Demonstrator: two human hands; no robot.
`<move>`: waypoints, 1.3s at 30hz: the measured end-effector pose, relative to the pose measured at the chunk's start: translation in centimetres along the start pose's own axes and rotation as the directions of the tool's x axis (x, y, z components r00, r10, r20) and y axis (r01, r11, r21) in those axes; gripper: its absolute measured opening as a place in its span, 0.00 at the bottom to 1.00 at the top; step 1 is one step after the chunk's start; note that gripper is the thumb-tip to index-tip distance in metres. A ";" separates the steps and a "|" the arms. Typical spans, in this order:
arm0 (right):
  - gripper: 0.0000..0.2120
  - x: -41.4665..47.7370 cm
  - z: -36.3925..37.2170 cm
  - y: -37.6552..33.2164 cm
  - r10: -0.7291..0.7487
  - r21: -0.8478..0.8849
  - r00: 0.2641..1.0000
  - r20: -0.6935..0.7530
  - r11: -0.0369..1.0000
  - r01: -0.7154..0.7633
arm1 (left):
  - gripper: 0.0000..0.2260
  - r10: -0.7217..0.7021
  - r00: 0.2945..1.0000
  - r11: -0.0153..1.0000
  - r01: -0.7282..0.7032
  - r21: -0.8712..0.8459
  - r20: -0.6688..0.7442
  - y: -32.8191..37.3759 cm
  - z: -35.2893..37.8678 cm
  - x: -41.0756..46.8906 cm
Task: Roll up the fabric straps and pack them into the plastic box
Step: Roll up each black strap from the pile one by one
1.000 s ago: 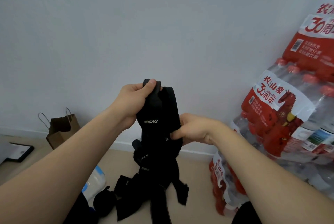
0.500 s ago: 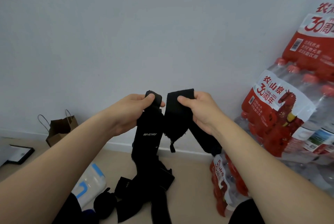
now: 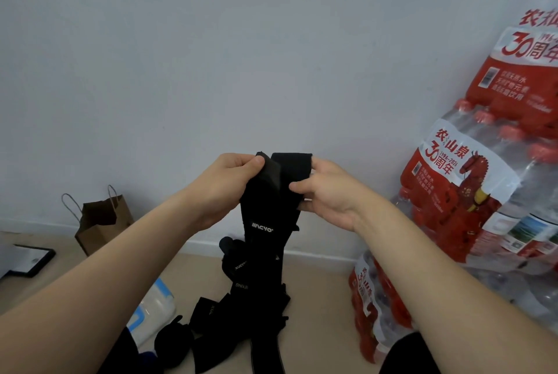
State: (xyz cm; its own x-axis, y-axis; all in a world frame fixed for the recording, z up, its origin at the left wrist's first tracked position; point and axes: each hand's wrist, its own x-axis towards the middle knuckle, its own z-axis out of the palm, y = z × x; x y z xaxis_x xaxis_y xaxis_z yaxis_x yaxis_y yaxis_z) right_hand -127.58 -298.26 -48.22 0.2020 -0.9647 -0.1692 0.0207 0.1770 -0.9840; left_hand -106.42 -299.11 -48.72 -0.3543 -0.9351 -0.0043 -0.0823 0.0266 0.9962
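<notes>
Both hands pinch the upper ends of a black woven fabric strap (image 3: 262,210) at frame centre. My left hand (image 3: 225,185) curls thumb and fingers round the folded tip. My right hand (image 3: 324,192) clamps the adjacent flat end. The strap hangs limp toward the heap of black straps (image 3: 241,328) at lower centre. I judge it light, soft and not slippery, so I should grip at the end edge and keep tension, or the roll may slacken. The clear plastic box with blue latches (image 3: 154,310) lies at lower left, partly hidden by my left forearm.
</notes>
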 end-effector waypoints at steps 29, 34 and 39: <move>0.13 0.5 4.5 0.1 -0.282 -0.324 0.955 -0.089 0.915 0.240 | 0.11 0.257 0.799 0.927 -0.046 0.372 -0.543 1.0 2.6 -0.9; 0.13 -0.2 3.8 -1.2 -0.275 -0.290 0.948 -0.161 0.931 0.221 | 0.21 0.483 0.842 0.768 -0.276 0.578 -0.239 2.4 2.0 -2.3; 0.09 -0.7 3.2 -1.9 -0.327 -0.337 0.932 -0.158 0.905 0.261 | 0.31 0.480 0.870 0.604 -0.420 0.677 0.111 2.1 2.1 -3.2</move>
State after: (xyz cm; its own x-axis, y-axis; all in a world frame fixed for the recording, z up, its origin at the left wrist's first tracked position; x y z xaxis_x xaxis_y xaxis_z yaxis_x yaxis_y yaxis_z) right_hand -124.61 -297.27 -46.06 0.0263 -0.9875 0.1556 -0.2586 -0.1570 -0.9531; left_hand -107.37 -295.29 -46.79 -0.4514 -0.7617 0.4648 -0.5317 0.6480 0.5454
